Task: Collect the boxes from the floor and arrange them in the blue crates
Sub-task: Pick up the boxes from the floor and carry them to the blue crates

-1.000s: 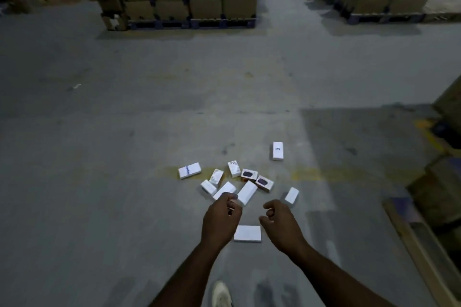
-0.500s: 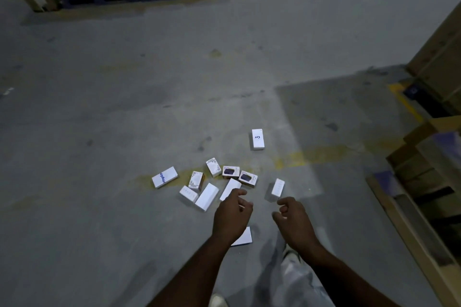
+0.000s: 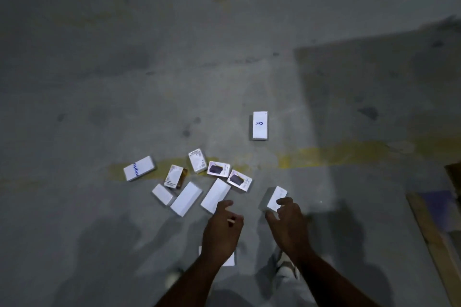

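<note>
White card boxes (image 3: 189, 198) lie scattered on the grey concrete floor (image 3: 99, 82), most bunched at about ten o'clock from the hands, with one lettered box (image 3: 260, 125) apart at twelve and a flat box (image 3: 230, 260) half hidden under the left wrist at six. No blue crate shows in this view. The left hand (image 3: 220, 233) hangs over the near end of a long box (image 3: 215, 194), fingers loosely curled and holding nothing. The right hand (image 3: 287, 219) reaches a small box (image 3: 274, 198) at one o'clock, fingers spread and bent round its near end; whether they touch it I cannot tell. These boxes look light and stiff, with smooth faces that could slip, so the sure hold is probably across the narrow width, thumb on one long side and fingers on the other. Thin card may dent if squeezed hard at a corner. Several could likely be stacked flat and carried together. At four o'clock a wooden edge (image 3: 429, 232) borders the floor.
</note>
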`<state>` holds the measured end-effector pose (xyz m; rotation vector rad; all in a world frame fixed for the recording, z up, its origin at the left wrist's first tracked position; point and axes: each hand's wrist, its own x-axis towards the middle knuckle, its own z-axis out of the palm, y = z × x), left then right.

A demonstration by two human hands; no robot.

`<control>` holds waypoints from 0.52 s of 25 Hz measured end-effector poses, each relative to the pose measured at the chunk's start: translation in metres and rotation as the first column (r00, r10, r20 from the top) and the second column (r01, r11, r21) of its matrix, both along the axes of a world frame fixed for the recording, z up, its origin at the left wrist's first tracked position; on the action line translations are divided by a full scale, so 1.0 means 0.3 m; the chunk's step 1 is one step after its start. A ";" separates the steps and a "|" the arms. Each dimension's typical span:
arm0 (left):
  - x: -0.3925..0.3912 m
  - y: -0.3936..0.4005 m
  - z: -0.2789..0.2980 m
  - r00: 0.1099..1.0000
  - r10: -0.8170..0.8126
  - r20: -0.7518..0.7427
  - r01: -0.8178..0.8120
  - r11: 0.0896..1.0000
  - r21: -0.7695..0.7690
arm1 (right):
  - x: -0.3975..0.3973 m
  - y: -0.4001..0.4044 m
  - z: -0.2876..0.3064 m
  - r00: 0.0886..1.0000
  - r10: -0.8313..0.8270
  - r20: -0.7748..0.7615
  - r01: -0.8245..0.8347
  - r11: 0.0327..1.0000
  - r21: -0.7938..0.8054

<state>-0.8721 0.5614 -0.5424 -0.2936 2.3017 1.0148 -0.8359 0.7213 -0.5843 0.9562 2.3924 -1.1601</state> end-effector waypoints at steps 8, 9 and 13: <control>-0.167 0.147 -0.897 0.993 -0.025 0.120 0.029 0.999 -0.030 | -0.190 0.115 -0.885 0.965 -0.233 0.123 0.227 0.972 0.061; -0.190 0.156 -0.987 0.992 -0.034 0.122 0.039 0.998 -0.042 | -0.195 0.109 -0.990 0.956 -0.251 0.154 0.237 0.966 0.102; -0.230 0.153 -1.263 0.984 -0.032 0.175 0.039 0.999 -0.036 | -0.230 0.061 -1.281 0.880 -0.388 0.274 0.336 0.916 0.218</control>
